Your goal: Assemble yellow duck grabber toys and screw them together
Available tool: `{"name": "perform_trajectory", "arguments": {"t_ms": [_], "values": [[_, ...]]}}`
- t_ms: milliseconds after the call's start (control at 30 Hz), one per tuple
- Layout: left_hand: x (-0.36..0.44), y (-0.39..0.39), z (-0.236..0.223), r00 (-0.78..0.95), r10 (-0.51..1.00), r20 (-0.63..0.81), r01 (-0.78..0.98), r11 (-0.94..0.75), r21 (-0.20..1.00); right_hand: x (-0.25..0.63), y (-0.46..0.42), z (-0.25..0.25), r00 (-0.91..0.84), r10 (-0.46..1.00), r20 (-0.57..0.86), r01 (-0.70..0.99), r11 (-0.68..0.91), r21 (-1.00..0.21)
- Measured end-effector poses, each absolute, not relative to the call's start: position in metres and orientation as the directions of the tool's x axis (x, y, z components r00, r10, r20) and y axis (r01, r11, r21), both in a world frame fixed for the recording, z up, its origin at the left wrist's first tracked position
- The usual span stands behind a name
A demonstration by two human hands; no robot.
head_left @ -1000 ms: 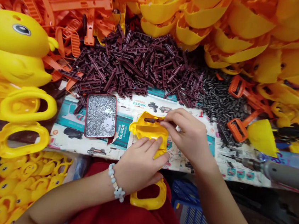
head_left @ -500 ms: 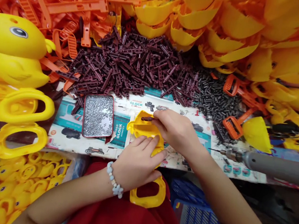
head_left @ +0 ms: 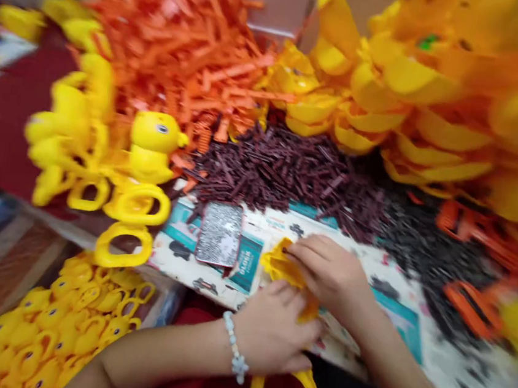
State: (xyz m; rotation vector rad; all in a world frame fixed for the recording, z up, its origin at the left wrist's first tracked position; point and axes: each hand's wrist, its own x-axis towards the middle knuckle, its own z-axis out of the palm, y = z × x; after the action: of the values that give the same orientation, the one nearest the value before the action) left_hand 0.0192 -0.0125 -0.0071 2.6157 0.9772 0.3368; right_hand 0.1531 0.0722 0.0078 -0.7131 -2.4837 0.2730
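Camera view has swung, right hand [head_left: 333, 281] pinching the yellow shell [head_left: 284, 267], left hand [head_left: 272, 333] clasping it below.

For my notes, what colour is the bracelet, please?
The bracelet is pale blue and white; the head view shows it.

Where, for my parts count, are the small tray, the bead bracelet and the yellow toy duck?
small tray [head_left: 221, 205]: head view, on its top rim.
bead bracelet [head_left: 234, 347]: head view, on the beads.
yellow toy duck [head_left: 156, 134]: head view, on its head.
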Motion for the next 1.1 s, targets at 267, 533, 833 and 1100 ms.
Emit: {"name": "perform_trajectory", "arguments": {"t_ms": [267, 533, 833, 1100], "values": [[-0.045, 0.011, 0.011, 0.61, 0.615, 0.499, 0.574, -0.778, 0.257, 0.182, 0.08, 0.019, -0.447, 0.755, 0.479, 0.545, 0.655, -0.523], [-0.227, 0.164, 0.093, -0.075, 0.927, 0.368, 0.981, 0.002, 0.195, 0.208, 0.096, -0.01, -0.199, 0.864, 0.463, 0.633, 0.474, -0.612], [-0.239, 0.248, 0.106, -0.277, 0.878, 0.39, 0.949, 0.186, 0.253, 0.194, 0.094, -0.01, -0.192, 0.86, 0.472, 0.558, 0.492, -0.669], [-0.215, 0.247, 0.132, -0.295, 0.869, 0.397, 0.856, 0.055, 0.515, 0.195, 0.097, -0.011, -0.18, 0.874, 0.451, 0.498, 0.476, -0.724]]}}
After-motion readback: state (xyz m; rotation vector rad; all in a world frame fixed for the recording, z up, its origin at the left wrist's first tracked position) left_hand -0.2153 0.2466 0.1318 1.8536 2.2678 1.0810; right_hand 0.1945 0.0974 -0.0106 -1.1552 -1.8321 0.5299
